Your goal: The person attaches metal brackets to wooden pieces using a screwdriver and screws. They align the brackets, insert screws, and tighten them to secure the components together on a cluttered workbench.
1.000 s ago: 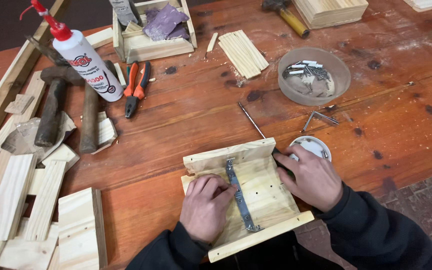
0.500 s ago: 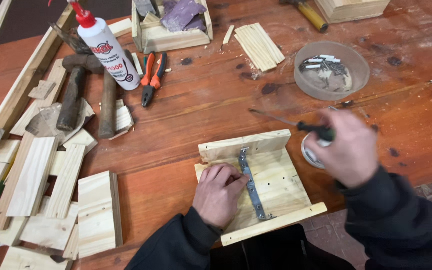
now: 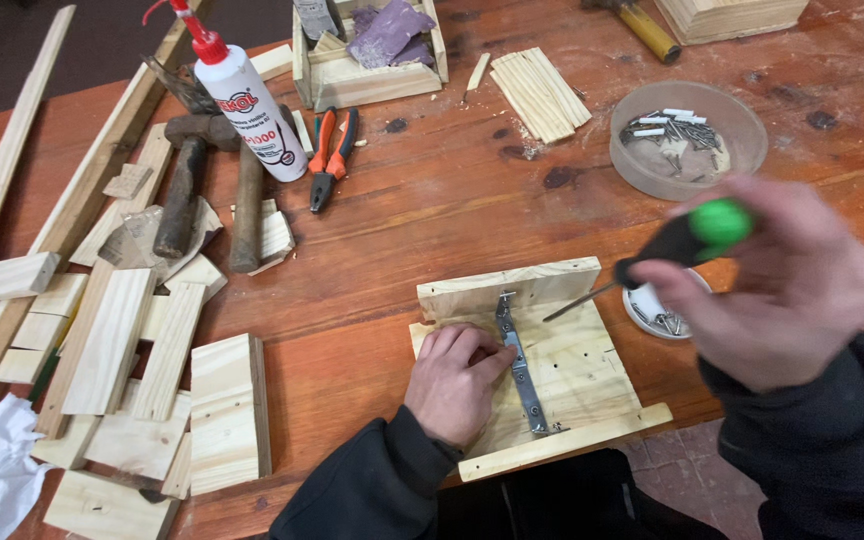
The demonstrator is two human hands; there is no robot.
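Right hand [image 3: 787, 285] now nearer, blurred, fingers gripping screwdriver [image 3: 667, 250] (tip indistinct); left hand [image 3: 457, 380] flat on wooden panel [image 3: 572, 365].

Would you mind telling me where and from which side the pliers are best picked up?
Grip the pliers by the orange handles at the far end, coming straight down from above. They lie flat on the table with the dark jaws pointing toward the person. The glue bottle lies close on their left, so the right side looks freer.

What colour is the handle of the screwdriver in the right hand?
Black with a bright green end cap, seen in the head view: screwdriver held in the right hand.
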